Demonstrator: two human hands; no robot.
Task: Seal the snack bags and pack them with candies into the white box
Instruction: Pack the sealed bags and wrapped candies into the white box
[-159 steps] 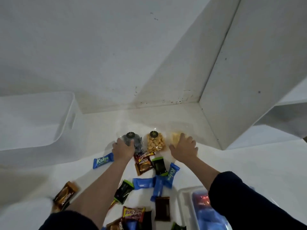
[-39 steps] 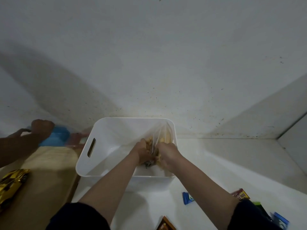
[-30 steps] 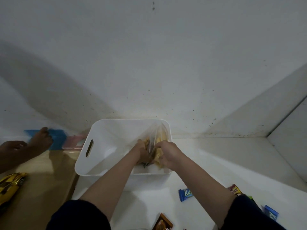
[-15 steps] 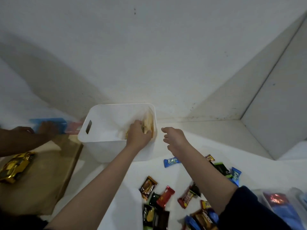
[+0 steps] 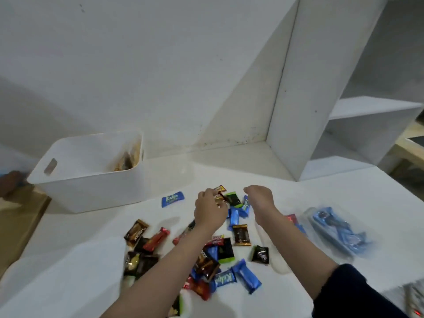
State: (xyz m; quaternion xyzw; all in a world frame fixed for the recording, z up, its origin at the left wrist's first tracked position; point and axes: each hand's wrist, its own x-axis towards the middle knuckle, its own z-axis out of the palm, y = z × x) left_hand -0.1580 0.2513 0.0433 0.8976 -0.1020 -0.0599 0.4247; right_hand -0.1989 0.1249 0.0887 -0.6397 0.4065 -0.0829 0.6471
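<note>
I count one white box (image 5: pixel 91 189) with snack bags (image 5: pixel 127 160) inside, too bunched to number. Roughly two dozen wrapped candies (image 5: pixel 241 235) lie scattered on my counter (image 5: pixel 344 193), seven or so blue. One clear tray (image 5: pixel 335 228) holds more.

Your white box (image 5: pixel 91 191) looks like smooth matt plastic. Your candies (image 5: pixel 226 280) wear glossy foil-like wrappers. The desk (image 5: pixel 321 226) is smooth white.

White box (image 5: pixel 91 189), white table (image 5: pixel 344 203), blue, black, brown and red candies (image 5: pixel 241 235), dark navy sleeve (image 5: pixel 358 292)
</note>
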